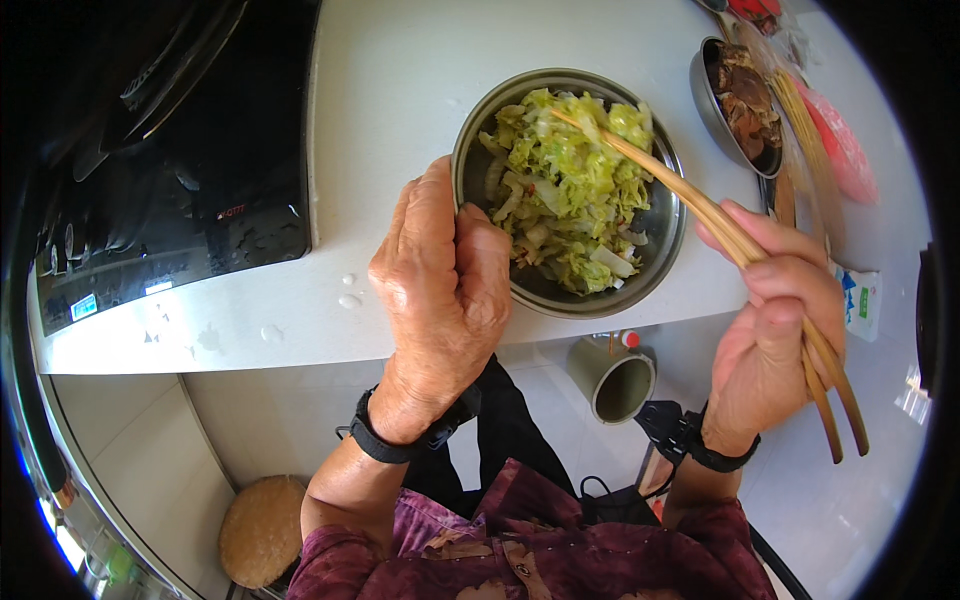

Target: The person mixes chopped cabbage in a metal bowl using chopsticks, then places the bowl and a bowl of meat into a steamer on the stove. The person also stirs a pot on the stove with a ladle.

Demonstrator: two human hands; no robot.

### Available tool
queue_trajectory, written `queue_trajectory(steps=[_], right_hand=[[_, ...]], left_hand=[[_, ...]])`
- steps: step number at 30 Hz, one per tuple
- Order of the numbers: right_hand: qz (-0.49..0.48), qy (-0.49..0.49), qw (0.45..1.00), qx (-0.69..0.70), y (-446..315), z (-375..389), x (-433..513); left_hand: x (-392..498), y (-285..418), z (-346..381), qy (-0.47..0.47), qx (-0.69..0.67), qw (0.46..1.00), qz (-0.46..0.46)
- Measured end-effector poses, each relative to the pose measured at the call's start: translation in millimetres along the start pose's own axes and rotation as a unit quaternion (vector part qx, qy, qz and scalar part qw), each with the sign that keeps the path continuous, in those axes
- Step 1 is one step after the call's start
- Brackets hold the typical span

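A round metal bowl (664, 259) stands near the front edge of the white countertop, filled with chopped cabbage (566, 180) that shows a few red bits. My left hand (446, 270) grips the bowl's left rim, thumb inside and fingers along the outer wall. In my right hand (780, 322) is a pair of wooden chopsticks (701, 199), held close together along most of their length. Their tips reach into the upper part of the cabbage, and their thick ends stick out below my hand.
Left of the bowl lies a black glass induction cooktop (217, 187) with a dark pan (165, 82). A smaller metal bowl (709, 97) of brown food pieces sits at the back right, beside bundled sticks (810, 142). On the floor are a green bin (622, 386) and a round stool (262, 532).
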State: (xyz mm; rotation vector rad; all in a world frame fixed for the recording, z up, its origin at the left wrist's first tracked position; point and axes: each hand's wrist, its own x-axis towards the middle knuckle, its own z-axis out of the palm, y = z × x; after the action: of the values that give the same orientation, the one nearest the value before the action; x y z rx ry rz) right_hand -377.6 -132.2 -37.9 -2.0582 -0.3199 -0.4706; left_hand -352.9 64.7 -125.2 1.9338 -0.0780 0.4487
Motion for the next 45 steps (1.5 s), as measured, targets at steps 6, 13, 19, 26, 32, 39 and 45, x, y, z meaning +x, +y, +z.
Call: queue_trajectory(steps=[6, 13, 19, 26, 32, 39, 45], right_hand=[[-0.067, -0.104, 0.992, 0.04, 3, 22, -4], [-0.035, -0.085, 0.994, 0.055, -17, -12, -11], [0.009, 0.006, 1.0, 0.01, 7, 4, -1], [0.046, -0.042, 0.996, 0.067, -10, -6, -14], [0.039, 0.006, 0.999, -0.001, 1, -19, -7], [0.031, -0.045, 0.994, 0.095, 16, 14, -2], [0.094, -0.07, 0.988, 0.105, -7, -20, -8]], left_hand=[[0, -2, -1, 0.001, 0.018, 1.0, 0.022], [-1, -1, 1, 0.015, -0.001, 1.0, 0.022], [0, -1, 2, 0.016, 0.012, 1.0, 0.022], [-1, -1, 1, 0.014, 0.003, 1.0, 0.022], [0, -1, 1, 0.014, 0.013, 0.999, 0.027], [0, -1, 1, 0.018, 0.015, 0.999, 0.032], [-1, -1, 0, 0.01, 0.025, 1.0, 0.008]])
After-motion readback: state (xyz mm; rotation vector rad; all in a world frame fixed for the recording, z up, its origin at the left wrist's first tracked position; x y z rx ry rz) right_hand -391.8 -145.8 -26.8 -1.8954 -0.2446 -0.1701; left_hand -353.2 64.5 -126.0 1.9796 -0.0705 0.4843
